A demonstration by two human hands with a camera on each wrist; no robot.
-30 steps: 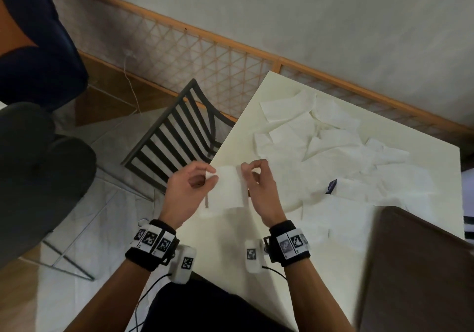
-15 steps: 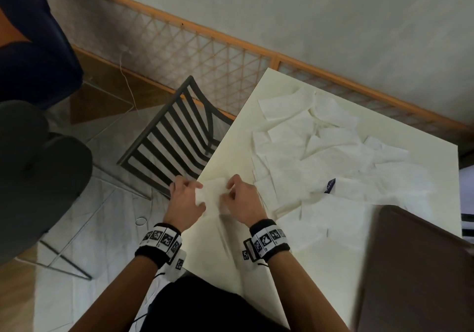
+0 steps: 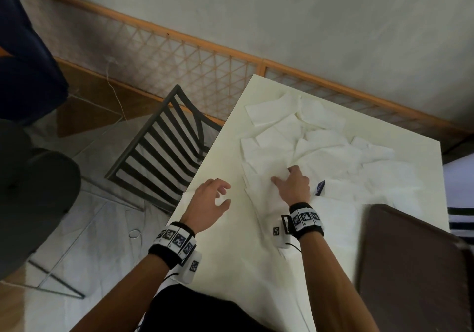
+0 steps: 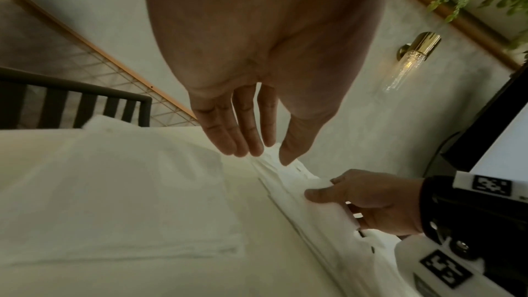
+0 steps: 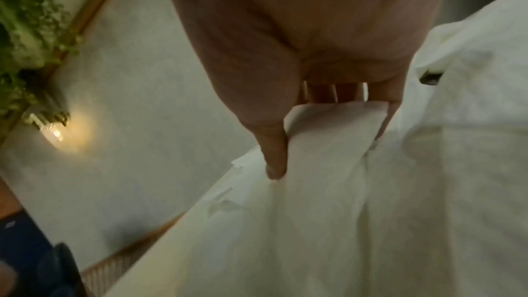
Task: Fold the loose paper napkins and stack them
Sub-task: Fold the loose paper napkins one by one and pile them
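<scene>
In the head view the right hand point(image 3: 295, 185) pinches a loose napkin point(image 3: 266, 177) from the pile at centre right, while in the left wrist view the left hand point(image 4: 245, 130) hovers released above the folded stack point(image 4: 120, 200) at lower left, and the right wrist view shows the pinched edge, so the next move, I judge, needs lifting one sheet only.

bare table point(image 3: 230, 267) nearside – napkins point(image 3: 333, 157) crowd beyond

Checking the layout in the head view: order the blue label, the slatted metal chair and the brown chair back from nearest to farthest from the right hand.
From the right hand:
1. Blue label, just right of it among the napkins.
2. Brown chair back, lower right.
3. Slatted metal chair, left, past the table edge.
</scene>
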